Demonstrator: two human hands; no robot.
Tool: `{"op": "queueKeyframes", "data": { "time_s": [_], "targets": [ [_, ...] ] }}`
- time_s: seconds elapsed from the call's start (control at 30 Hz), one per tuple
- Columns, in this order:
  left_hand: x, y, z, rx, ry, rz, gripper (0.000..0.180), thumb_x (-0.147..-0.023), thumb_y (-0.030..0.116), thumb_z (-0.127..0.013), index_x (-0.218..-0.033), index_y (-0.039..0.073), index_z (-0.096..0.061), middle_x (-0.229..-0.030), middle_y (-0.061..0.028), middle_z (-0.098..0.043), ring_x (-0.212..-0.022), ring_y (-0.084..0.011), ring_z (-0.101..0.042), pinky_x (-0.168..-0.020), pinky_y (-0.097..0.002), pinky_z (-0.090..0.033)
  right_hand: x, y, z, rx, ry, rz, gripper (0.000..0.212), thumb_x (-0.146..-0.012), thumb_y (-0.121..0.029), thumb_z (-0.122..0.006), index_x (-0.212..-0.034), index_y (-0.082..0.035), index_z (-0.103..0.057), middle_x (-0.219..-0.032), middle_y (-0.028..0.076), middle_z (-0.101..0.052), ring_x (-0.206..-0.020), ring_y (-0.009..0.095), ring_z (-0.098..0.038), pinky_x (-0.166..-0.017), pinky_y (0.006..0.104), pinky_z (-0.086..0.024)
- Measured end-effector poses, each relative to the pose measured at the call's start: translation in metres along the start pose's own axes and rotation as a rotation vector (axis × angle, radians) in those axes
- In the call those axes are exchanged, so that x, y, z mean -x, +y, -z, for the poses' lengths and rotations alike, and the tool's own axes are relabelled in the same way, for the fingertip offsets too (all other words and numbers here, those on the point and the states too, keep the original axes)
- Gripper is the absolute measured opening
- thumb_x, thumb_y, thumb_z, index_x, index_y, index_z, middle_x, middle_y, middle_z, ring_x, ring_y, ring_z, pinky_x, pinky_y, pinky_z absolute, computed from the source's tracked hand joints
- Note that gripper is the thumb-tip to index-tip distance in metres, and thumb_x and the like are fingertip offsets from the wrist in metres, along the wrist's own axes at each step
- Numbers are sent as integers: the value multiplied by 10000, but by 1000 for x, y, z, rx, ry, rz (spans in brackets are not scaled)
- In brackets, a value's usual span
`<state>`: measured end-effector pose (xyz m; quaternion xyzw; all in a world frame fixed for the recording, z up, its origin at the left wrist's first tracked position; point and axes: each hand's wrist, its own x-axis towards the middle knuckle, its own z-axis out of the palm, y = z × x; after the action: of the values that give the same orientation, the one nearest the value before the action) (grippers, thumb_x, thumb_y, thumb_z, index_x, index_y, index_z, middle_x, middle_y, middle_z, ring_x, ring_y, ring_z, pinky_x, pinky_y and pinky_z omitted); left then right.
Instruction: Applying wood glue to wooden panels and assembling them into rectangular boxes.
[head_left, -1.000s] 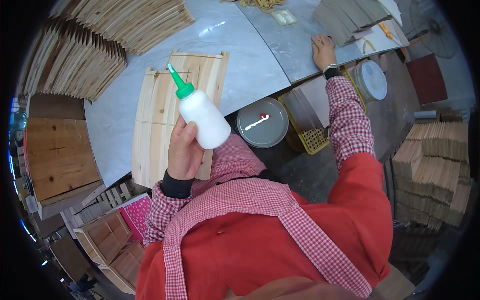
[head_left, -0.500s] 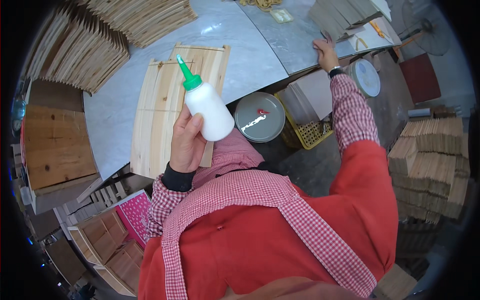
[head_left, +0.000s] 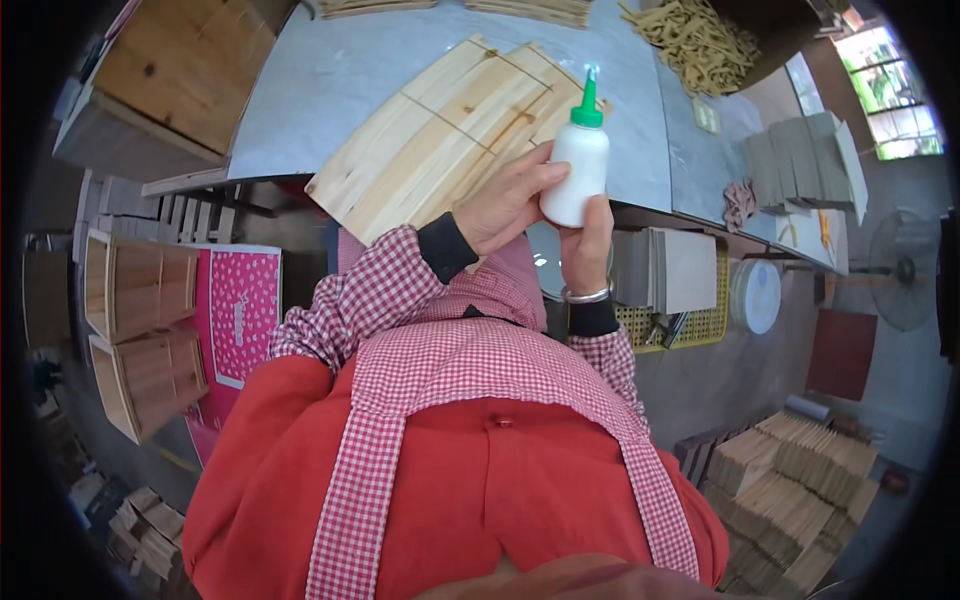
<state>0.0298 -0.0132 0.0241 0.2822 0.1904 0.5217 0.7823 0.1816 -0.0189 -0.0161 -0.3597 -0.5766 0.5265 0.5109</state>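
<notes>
A white squeeze bottle (head_left: 577,172) with a green pointed nozzle stands upright between my hands, above the near edge of the table. My left hand (head_left: 502,203) grips it from the left, thumb across its side. From below and the right, my right hand (head_left: 587,248) closes round its lower part. Behind the bottle and my left hand lies a wooden panel (head_left: 420,135) of joined strips with thin dark lines across it. It lies slanted, its near end jutting past the table edge over my lap.
Tan band-like strips (head_left: 700,45) lie heaped at the far right of the table (head_left: 630,110). Beyond a crumpled cloth (head_left: 739,205) are stacked grey boards (head_left: 800,165). Below sits a yellow basket (head_left: 708,322). Wooden boxes (head_left: 150,275) stand at left; wood pieces (head_left: 790,490) are piled lower right.
My right hand has come back from the table edge at the right and now holds the bottle together with my left. The view has swung, so the panel appears turned and further right.
</notes>
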Motion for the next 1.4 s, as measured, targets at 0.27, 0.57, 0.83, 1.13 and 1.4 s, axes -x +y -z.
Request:
{"op": "queueKeyframes", "data": {
  "time_s": [0.27,0.57,0.83,1.13,1.4],
  "targets": [
    [18,-1,19,-1063,118,-212,436,-968,317,-471,-1314,52,-462,-1253,-85,-530,-1206,-187,-471,-965,-363,-430,17,5,-52,-277,281,22,647,-860,-315,-632,-1325,39,-354,-1207,157,-533,-1082,241,-550,-920,337,-439],
    [167,45,86,-699,1167,-289,422,-871,136,-638,-1247,38,-471,-1016,-76,-611,-925,-171,-599,-892,-281,-479,-8,-30,17,86,375,13,599,-871,-309,-621,-1302,26,-375,-1142,200,-566,-1058,281,-574,-889,409,-468],
    [130,12,105,328,576,41,573,-875,109,-624,-1358,36,-325,-1304,-140,-463,-1184,-272,-499,-991,-422,-441,-14,-25,32,-224,335,-67,498,-879,-246,-606,-1268,2,-417,-1161,182,-548,-1042,276,-577,-851,384,-474],
    [121,2,104,349,583,-9,558,-878,61,-601,-1359,26,-321,-1308,-152,-467,-1193,-284,-504,-1004,-435,-440,-72,-62,25,-39,369,265,447,-888,-241,-598,-1184,23,-393,-1068,164,-542,-946,280,-605,-668,384,-560],
    [149,20,113,223,650,35,550,-886,44,-580,-1366,8,-314,-1333,-166,-454,-1208,-297,-494,-1014,-453,-429,-126,-27,5,-237,431,223,428,-884,-270,-623,-1116,32,-426,-950,165,-603,-701,261,-651,-526,319,-542]
  ]
}}
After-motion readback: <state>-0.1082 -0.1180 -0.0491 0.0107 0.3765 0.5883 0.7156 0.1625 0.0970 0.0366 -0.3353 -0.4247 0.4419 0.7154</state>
